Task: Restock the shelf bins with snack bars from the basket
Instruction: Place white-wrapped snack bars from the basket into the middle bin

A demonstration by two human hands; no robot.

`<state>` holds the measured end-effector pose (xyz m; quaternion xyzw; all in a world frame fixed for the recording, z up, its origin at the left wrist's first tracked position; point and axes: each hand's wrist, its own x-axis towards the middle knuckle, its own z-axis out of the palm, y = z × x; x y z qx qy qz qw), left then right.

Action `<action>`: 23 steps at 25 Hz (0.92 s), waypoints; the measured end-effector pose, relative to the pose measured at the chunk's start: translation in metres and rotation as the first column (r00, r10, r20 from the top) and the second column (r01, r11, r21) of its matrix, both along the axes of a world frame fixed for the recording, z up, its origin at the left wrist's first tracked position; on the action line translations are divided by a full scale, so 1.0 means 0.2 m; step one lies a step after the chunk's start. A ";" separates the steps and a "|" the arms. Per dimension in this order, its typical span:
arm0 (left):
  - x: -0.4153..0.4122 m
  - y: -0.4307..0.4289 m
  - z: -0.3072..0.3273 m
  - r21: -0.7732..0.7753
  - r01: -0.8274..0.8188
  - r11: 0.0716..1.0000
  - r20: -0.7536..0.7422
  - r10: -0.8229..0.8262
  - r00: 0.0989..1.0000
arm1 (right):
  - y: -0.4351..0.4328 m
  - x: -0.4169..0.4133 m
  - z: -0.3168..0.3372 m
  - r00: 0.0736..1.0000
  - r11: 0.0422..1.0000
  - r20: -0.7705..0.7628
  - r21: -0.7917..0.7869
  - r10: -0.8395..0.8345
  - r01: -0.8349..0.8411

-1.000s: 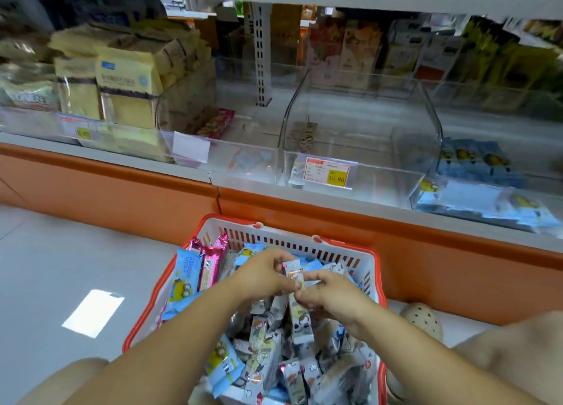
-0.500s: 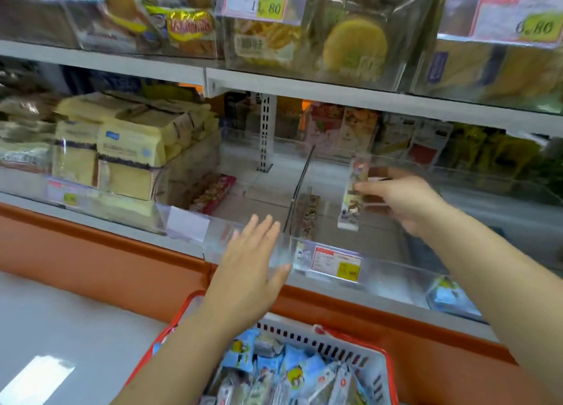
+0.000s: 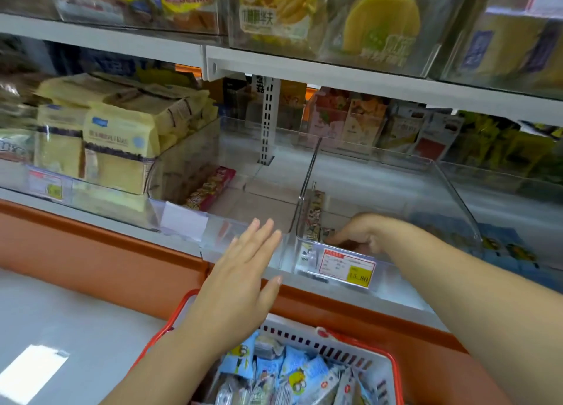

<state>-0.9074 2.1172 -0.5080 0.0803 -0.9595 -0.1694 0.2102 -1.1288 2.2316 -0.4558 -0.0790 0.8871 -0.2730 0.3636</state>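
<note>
The clear shelf bin (image 3: pixel 441 191) sits at mid shelf with a price tag (image 3: pixel 347 266) on its front. A few snack bars (image 3: pixel 315 212) stand against its left wall. My right hand (image 3: pixel 356 231) reaches down inside the bin, fingers curled over a snack bar (image 3: pixel 328 233) at the front floor; the bar is mostly hidden. My left hand (image 3: pixel 243 276) hovers flat, holding nothing, in front of the neighbouring bin. Below, the red-rimmed basket (image 3: pixel 394 371) holds several snack bars (image 3: pixel 292 374) in blue and grey wrappers.
Yellow cake packs (image 3: pixel 118 136) fill the bin at left. A red packet (image 3: pixel 210 188) lies in the middle bin. Blue packets (image 3: pixel 502 246) sit in the bin at right. An upper shelf (image 3: pixel 304 66) overhangs. The orange base (image 3: pixel 91 246) runs below the shelf.
My right hand carried a snack bar from the basket up over the bin, then lowered it to the bin's front floor. My left hand let go and lifted, fingers straight.
</note>
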 end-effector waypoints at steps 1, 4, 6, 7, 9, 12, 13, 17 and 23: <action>0.02 0.01 0.00 0.018 -0.002 1.000 -0.025 0.003 1.000 | 0.02 0.01 0.03 0.997 1.000 -0.082 -0.023 -0.001 -0.001; 0.11 0.06 -0.05 0.089 -0.025 0.996 -0.094 0.034 0.995 | 0.16 0.12 0.11 0.874 0.914 -0.457 -0.404 -0.165 -0.039; 0.16 0.12 -0.10 0.162 -0.018 0.987 -0.043 0.026 0.999 | 0.30 0.30 0.15 0.801 0.706 -0.520 -0.684 -0.296 -0.183; 0.19 0.15 -0.14 0.199 -0.005 0.980 0.020 0.001 1.000 | 0.37 0.40 0.12 0.792 0.640 -0.531 -0.729 -0.302 -0.245; 0.24 0.23 -0.20 0.242 0.014 0.970 0.196 -0.063 0.979 | 0.48 0.57 -0.04 0.809 0.659 -0.542 -0.697 -0.226 -0.282; 0.29 0.34 -0.28 0.238 0.037 0.971 0.425 -0.138 0.895 | 0.59 0.70 -0.40 0.930 0.909 -0.366 -0.378 0.025 -0.173; 0.31 0.37 -0.30 0.242 0.035 0.970 0.470 -0.148 0.870 | 0.62 0.71 -0.51 0.962 0.970 -0.257 -0.198 0.087 -0.141; 0.38 0.45 -0.36 0.306 -0.012 0.952 0.561 -0.170 0.810 | 0.68 0.71 -0.76 0.994 0.995 -0.079 0.075 0.073 -0.067; 0.37 0.47 -0.39 0.331 -0.035 0.943 0.592 -0.179 0.786 | 0.66 0.78 -0.88 0.977 0.994 -0.200 0.094 0.078 -0.060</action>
